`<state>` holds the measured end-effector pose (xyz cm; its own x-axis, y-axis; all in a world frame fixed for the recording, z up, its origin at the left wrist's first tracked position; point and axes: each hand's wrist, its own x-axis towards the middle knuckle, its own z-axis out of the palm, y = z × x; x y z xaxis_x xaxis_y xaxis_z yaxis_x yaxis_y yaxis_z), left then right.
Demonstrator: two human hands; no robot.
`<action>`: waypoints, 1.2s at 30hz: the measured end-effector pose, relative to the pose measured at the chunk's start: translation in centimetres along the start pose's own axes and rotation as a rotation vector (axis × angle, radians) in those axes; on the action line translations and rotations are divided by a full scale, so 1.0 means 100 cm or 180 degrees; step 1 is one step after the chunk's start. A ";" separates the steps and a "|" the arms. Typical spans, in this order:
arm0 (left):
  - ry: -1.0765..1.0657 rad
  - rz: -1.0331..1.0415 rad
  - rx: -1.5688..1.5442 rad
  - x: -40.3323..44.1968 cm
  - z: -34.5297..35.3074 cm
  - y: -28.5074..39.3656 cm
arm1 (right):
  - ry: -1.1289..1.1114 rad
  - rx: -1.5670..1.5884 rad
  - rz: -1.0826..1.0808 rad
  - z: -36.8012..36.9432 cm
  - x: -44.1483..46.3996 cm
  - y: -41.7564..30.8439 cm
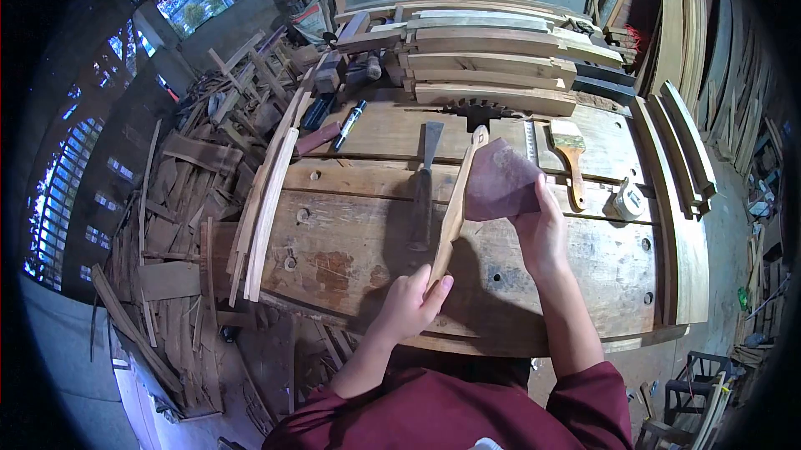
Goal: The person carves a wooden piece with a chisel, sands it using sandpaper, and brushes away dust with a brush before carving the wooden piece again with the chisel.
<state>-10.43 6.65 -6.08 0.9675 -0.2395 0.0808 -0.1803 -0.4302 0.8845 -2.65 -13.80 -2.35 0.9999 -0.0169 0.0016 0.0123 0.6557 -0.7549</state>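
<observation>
My left hand is closed round the lower end of a slim carved wooden piece. It tilts up and away from me over the workbench, and a small slot shows near its far tip. My right hand grips a folded purplish-brown sheet of sandpaper by its right edge, thumb on top. The sandpaper stands right beside the wood; whether they touch, I cannot tell. To the left lies a chisel, blade pointing away. A flat paintbrush and a tape measure rest on the right.
Across the back of the workbench lie stacked boards and a toothed circular blade. A marker is at the left. Long strips line the left edge, boards the right. Scrap wood fills the floor at left.
</observation>
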 end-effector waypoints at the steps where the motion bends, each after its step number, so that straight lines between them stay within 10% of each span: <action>1: 0.0001 0.0006 -0.0004 0.000 0.000 0.001 | -0.0001 -0.0005 -0.0005 0.000 0.000 0.000; 23: -0.0173 -0.0468 -0.1680 0.013 -0.032 0.020 | 0.0567 -0.0702 -0.0370 -0.003 0.000 0.001; 36: -0.0673 -0.0812 -0.1767 0.025 -0.026 0.028 | 0.0131 0.0739 0.0008 -0.007 -0.001 -0.002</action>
<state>-8.04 7.12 -2.16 0.9019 -0.3799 -0.2055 0.2239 0.0042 0.9746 -2.77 -14.43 -2.68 0.9986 -0.0428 -0.0304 0.0170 0.8117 -0.5838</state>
